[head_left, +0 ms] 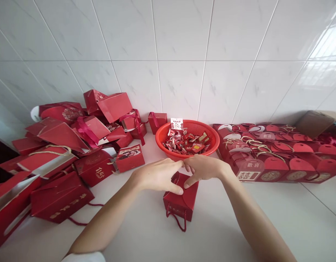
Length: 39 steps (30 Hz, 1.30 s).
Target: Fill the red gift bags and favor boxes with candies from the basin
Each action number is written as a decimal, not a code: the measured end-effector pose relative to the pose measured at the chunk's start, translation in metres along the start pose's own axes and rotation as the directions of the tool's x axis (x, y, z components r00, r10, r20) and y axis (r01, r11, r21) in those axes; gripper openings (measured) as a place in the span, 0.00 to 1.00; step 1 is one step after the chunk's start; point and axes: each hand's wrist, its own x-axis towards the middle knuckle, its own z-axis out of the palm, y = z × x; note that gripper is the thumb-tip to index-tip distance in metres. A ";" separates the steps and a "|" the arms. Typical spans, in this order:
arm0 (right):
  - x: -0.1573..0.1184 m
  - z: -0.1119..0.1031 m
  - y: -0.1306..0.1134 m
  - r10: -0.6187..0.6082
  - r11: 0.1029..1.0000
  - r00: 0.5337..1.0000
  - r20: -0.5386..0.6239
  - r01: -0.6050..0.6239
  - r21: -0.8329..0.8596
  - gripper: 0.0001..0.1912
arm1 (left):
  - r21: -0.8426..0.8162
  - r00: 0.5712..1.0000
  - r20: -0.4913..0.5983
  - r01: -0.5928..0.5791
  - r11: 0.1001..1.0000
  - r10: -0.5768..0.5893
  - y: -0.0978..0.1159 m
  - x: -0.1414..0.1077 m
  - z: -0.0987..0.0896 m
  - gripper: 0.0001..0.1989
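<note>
A small red gift box [179, 203] stands on the white counter in front of me, its top flaps folded down. A dark red cord handle hangs from its near side. My left hand [160, 176] holds the box from the left, thumb pressed on the top. From the right, my right hand [204, 169] grips it too, with its thumb on the top flap. The fingers of both hands reach over the far edge and are partly hidden. Just behind the hands sits an orange-red plastic basket [160, 142] with red-wrapped sweets [181, 142] and a white card [176, 124].
A loose heap of red gift boxes [59, 133] lies on the left. Rows of closed red boxes with cord handles [271, 171] stand close together on the right, a brown cardboard box [312, 122] behind them. A white tiled wall [181, 83] rises at the back.
</note>
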 end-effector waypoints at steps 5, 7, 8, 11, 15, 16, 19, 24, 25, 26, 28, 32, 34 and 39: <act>-0.001 -0.001 0.008 -0.019 0.999 0.998 0.059 0.016 0.050 0.27 | -0.040 0.995 -0.058 -0.089 0.995 0.087 0.008 0.007 0.005 0.18; -0.003 -0.001 0.012 -0.005 0.995 0.995 0.101 -0.005 0.101 0.27 | -0.046 0.988 -0.073 -0.136 0.990 0.133 0.011 0.011 0.008 0.11; -0.005 0.000 0.014 0.002 0.993 0.994 0.112 -0.015 0.114 0.27 | -0.041 0.987 -0.078 -0.147 0.988 0.143 0.011 0.013 0.010 0.10; -0.014 0.003 0.025 0.012 0.992 0.996 0.083 -0.022 0.125 0.27 | -0.034 0.990 -0.065 -0.130 0.991 0.128 0.013 0.015 0.017 0.17; -0.030 0.008 0.047 -0.001 0.970 0.999 0.053 -0.012 0.244 0.28 | -0.037 0.994 -0.016 -0.104 0.994 0.104 0.014 0.015 0.024 0.26; -0.033 0.010 0.053 -0.014 0.959 0.999 0.051 -0.001 0.283 0.29 | -0.032 0.994 -0.010 -0.111 0.993 0.110 0.014 0.015 0.025 0.26; -0.037 0.016 0.067 -0.078 0.928 0.996 0.044 0.056 0.369 0.30 | -0.043 0.988 0.023 -0.150 0.988 0.151 0.013 0.016 0.022 0.25; -0.033 0.032 0.076 -0.115 0.875 0.992 0.058 0.074 0.479 0.32 | -0.050 0.985 0.079 -0.148 0.988 0.152 0.007 0.018 0.012 0.28; -0.033 0.036 0.077 -0.123 0.851 0.991 0.050 0.079 0.520 0.32 | -0.039 0.987 0.088 -0.130 0.991 0.133 0.006 0.018 0.011 0.29; -0.032 0.039 0.079 -0.135 0.819 0.990 0.038 0.090 0.566 0.31 | -0.028 0.989 0.096 -0.111 0.993 0.113 0.005 0.017 0.011 0.30; -0.032 0.044 0.083 -0.163 0.737 0.987 -0.004 0.125 0.664 0.30 | -0.006 0.991 0.099 -0.086 0.996 0.086 0.003 0.017 0.011 0.32; -0.036 0.048 0.088 -0.169 0.508 0.968 -0.184 0.246 0.826 0.24 | 0.007 0.993 0.096 -0.076 0.997 0.075 0.001 0.018 0.012 0.33; -0.039 0.048 0.084 -0.170 0.378 0.939 -0.300 0.344 0.860 0.22 | 0.005 0.992 0.093 -0.083 0.997 0.082 0.000 0.020 0.012 0.31; -0.042 0.049 0.065 -0.169 0.312 0.906 -0.389 0.423 0.851 0.18 | -0.035 0.983 0.059 -0.173 0.984 0.175 -0.004 0.032 0.011 0.29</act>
